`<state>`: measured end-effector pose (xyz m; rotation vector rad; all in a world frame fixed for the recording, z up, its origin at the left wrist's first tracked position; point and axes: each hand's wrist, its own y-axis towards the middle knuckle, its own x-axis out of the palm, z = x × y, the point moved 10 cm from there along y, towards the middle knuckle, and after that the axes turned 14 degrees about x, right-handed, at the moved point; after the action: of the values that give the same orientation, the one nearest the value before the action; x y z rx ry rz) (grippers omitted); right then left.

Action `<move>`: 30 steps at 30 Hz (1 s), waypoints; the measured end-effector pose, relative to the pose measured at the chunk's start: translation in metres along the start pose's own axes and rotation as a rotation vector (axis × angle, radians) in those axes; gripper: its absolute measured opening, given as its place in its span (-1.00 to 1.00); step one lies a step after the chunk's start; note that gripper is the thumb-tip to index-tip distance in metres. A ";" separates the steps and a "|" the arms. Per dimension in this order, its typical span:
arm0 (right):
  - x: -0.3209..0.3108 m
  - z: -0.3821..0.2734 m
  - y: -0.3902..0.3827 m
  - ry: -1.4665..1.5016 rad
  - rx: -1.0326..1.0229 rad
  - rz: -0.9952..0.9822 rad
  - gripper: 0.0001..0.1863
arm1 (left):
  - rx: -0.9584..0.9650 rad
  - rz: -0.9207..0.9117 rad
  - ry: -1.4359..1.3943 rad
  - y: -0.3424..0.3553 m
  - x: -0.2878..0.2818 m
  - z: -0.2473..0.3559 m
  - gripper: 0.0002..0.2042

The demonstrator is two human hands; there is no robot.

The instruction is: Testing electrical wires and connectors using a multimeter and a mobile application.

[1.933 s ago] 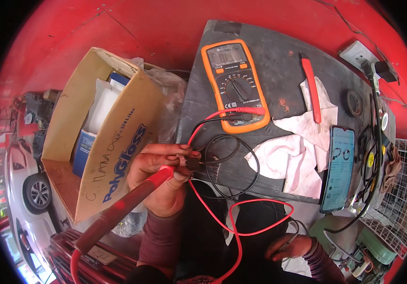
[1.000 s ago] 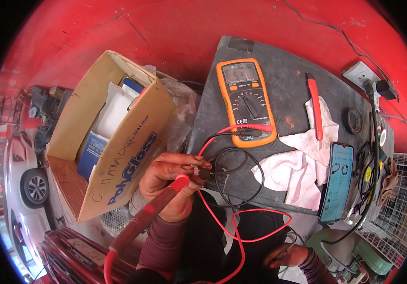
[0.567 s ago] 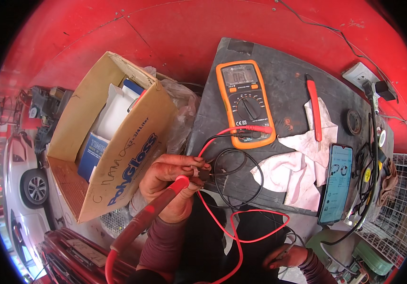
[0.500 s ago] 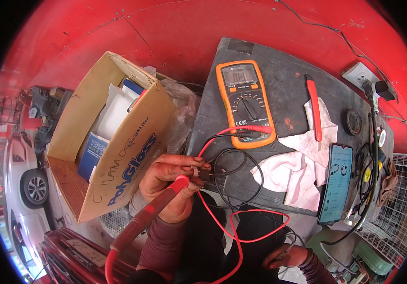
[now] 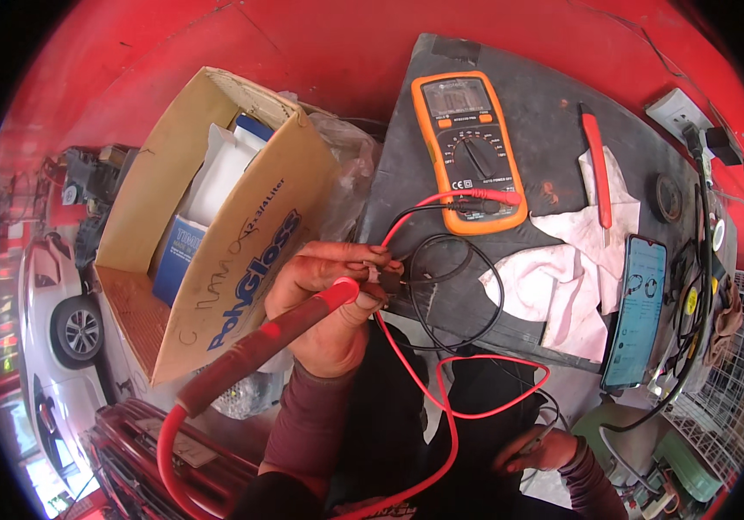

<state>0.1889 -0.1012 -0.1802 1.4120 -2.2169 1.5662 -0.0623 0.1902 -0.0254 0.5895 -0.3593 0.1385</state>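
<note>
My left hand [image 5: 324,303] grips a long red-handled tool [image 5: 259,347] with a thick red cable trailing to the lower left. Its tip sits against a small black part [image 5: 389,279] pinched in the same fingers, at the edge of a dark board [image 5: 554,113]. An orange multimeter [image 5: 469,147] lies on the board, its red lead [image 5: 424,381] and black lead [image 5: 454,290] looping toward my hands. My right hand [image 5: 545,451] is low at the bottom, fingers closed around a thin dark probe end; what exactly it holds is hard to make out.
An open cardboard box [image 5: 216,243] with white and blue packs stands left of the board. On the board lie a white rag [image 5: 567,269], a red-handled screwdriver [image 5: 597,169] and a phone [image 5: 636,312]. A power strip [image 5: 679,108] and wire basket [image 5: 736,381] are at right.
The view shifted slightly early on, with the multimeter now sitting more to the right. Both hands keep the same hold; over the last second almost nothing moved.
</note>
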 end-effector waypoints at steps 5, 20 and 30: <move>0.003 -0.004 0.000 -0.028 0.027 -0.018 -0.75 | -0.041 0.013 0.012 -0.003 -0.002 0.002 -0.72; 0.000 -0.025 -0.004 -0.017 -0.179 0.037 -0.75 | -0.081 -0.268 -0.146 0.024 -0.010 -0.014 -0.73; 0.006 -0.010 -0.004 -0.004 -0.153 0.027 -0.78 | 0.072 -0.153 -0.025 0.021 -0.031 -0.016 -0.79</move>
<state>0.1841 -0.0975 -0.1701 1.3492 -2.3116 1.3687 -0.0911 0.2158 -0.0378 0.6882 -0.3330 -0.0032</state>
